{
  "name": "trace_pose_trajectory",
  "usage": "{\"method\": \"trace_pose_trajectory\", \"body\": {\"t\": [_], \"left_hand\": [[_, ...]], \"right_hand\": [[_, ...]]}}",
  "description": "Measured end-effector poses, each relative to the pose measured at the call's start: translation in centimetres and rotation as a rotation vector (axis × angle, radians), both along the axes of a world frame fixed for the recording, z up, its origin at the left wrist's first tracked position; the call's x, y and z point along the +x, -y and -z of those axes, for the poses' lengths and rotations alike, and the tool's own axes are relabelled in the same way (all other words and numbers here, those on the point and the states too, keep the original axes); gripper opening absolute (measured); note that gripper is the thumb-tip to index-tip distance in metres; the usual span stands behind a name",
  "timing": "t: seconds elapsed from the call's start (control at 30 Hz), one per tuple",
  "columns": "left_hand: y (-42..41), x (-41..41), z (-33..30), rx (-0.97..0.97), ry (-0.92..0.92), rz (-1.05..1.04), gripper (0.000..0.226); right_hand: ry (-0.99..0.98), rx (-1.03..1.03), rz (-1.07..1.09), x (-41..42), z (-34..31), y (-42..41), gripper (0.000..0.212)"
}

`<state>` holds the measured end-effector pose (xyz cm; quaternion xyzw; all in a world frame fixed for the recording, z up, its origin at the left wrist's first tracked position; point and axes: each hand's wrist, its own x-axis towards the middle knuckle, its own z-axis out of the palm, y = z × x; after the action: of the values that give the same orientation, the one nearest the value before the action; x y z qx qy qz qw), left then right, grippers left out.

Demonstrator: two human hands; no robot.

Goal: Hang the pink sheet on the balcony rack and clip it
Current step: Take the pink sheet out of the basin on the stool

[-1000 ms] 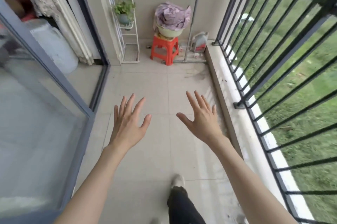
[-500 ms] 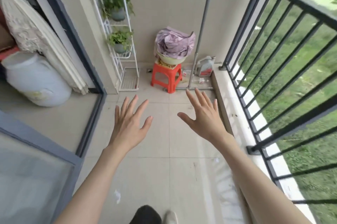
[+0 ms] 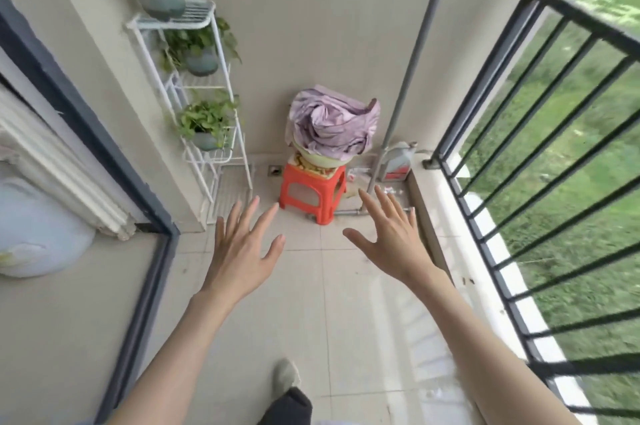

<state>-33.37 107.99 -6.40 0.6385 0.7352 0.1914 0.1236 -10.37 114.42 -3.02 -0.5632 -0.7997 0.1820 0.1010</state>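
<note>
The pink sheet [image 3: 332, 125] lies crumpled in a pale green basin [image 3: 323, 159] on a red plastic stool [image 3: 311, 190] at the far end of the balcony. A grey pole [image 3: 412, 57] rises beside it on the right. My left hand [image 3: 242, 244] and my right hand [image 3: 388, 237] are stretched forward over the tiled floor, fingers spread, holding nothing. Both hands are short of the stool, the left one in front of its left side, the right one in front of its right side. No clips are visible.
A white wire plant shelf [image 3: 197, 102] with three potted plants stands left of the stool. A dark sliding-door frame [image 3: 86, 133] runs along the left. A black railing [image 3: 519, 133] lines the right side above a low ledge. A jug [image 3: 396, 163] sits in the far corner.
I have walked toward the stool; the sheet, stool and plant shelf appear larger and nearer. Both hands stay open and extended forward.
</note>
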Motion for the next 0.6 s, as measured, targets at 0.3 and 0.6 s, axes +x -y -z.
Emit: {"method": "trace_pose_trajectory", "body": {"t": [0.3,0.6], "left_hand": [[-17.4,-5.0,0.9,-0.08,0.008,0.105,0.079],[-38.7,-6.4,3.7,-0.212,0.012,0.173,0.073]], "right_hand": [[-0.027,-0.029,0.097,-4.9,1.4,-16.3,0.072],[-0.028,-0.127,0.185,-5.8,5.9,-35.7,0.072]]}}
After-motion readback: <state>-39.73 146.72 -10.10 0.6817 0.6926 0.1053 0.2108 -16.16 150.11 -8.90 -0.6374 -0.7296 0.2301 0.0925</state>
